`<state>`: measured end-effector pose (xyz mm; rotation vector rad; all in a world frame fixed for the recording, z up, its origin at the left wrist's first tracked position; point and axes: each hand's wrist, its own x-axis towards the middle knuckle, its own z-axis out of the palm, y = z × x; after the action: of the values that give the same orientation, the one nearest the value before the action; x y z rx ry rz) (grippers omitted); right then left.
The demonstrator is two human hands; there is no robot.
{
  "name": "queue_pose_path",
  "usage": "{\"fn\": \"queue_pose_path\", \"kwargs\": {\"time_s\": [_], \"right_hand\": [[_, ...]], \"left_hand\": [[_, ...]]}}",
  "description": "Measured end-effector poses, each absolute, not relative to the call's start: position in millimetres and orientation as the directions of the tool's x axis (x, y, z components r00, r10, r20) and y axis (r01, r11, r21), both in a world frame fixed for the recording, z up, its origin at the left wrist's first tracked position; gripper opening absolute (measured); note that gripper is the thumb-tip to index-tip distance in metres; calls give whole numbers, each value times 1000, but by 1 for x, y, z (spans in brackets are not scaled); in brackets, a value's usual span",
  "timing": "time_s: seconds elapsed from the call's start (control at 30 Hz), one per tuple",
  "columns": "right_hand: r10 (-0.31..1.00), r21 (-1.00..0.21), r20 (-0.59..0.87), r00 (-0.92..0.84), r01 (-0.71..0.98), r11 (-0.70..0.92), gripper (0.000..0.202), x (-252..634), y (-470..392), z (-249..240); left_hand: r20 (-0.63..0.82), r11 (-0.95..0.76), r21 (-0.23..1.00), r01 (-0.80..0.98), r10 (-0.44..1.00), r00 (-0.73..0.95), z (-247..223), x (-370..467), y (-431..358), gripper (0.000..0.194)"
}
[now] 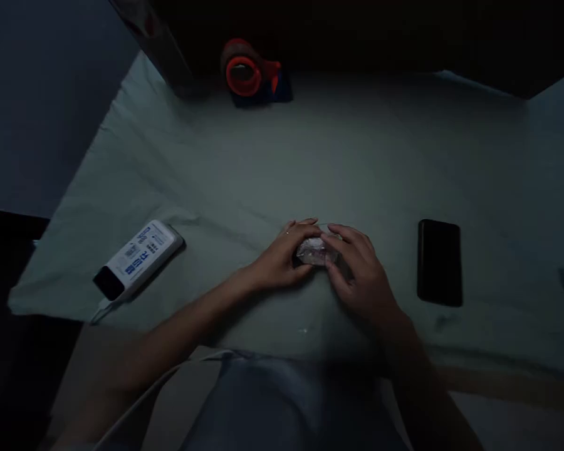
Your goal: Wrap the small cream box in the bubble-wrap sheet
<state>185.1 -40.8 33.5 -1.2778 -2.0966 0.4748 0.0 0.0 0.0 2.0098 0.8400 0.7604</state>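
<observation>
Between my two hands, near the front of the cloth-covered table, is a small clear, shiny plastic-looking packet; its contents are too dark to make out. My left hand curls round its left side, thumb at the near edge and fingers over the far edge. From the right, my right hand holds the other side, its fingertips on top and its thumb at the near edge. Part of the packet is hidden under the fingers of both hands.
A white power bank with a cable lies to the left. On the right rests a black rectangular device. A red and blue tape dispenser stands at the back, before a large dark box. Wrinkled green cloth covers the table.
</observation>
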Motion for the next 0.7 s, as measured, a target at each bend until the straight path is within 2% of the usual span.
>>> {"fn": "queue_pose_path", "kwargs": {"time_s": [0.17,0.3,0.4,0.5,0.6,0.7], "right_hand": [[817,-499,311,-486,648,576,27,191,-23,33],[781,-411,325,-534,664,625,19,187,-13,34],[776,-405,331,-536,662,630,16,182,-9,31],[813,-460,341,-472,670,582,14,178,-7,28],[888,-601,327,-324,654,460,13,174,-4,26],[956,-739,232,-178,607,293,10,169,2,27]], "left_hand": [[94,-399,816,417,805,586,3,-9,-1,70],[56,-385,782,490,826,560,4,-13,-2,61],[45,-380,774,507,831,555,4,-10,-2,61],[24,-348,790,504,840,542,5,-7,-2,66],[33,-332,812,480,847,530,5,-6,-3,74],[88,-337,839,428,859,504,2,-4,-5,84]]}}
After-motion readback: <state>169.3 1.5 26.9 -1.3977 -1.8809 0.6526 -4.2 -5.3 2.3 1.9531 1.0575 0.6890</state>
